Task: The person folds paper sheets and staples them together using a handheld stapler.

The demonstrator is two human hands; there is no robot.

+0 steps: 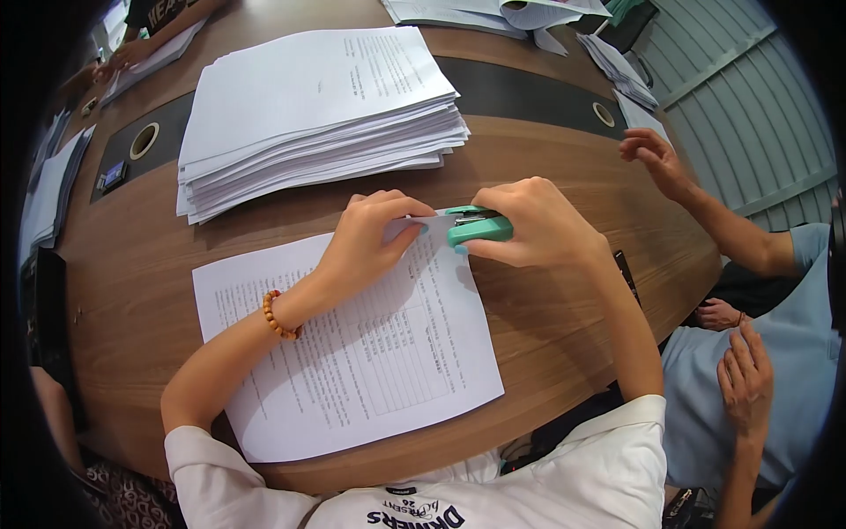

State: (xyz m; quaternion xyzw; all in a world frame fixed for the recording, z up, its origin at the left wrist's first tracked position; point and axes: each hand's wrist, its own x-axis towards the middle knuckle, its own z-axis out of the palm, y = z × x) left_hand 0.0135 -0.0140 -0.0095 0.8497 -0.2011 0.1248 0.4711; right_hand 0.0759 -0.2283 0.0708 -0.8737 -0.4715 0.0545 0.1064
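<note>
A printed document (388, 344) with a table on it lies on the wooden table in front of me. My left hand (374, 234), with a beaded bracelet (275, 316) at the wrist, pinches the document's top edge between thumb and fingers. Wrapped round a mint-green stapler (480, 231) is my right hand (542, 225). The stapler's jaws are at the document's top right corner, close to my left fingertips. Whether the jaws press on the paper I cannot tell.
A thick stack of printed sheets (322, 106) stands just beyond the document. To the right sits a person in a light blue shirt (749, 379), one hand (656, 163) raised over the table edge. A dark phone-like object (627, 271) lies near my right forearm. More papers (493, 13) are at the back.
</note>
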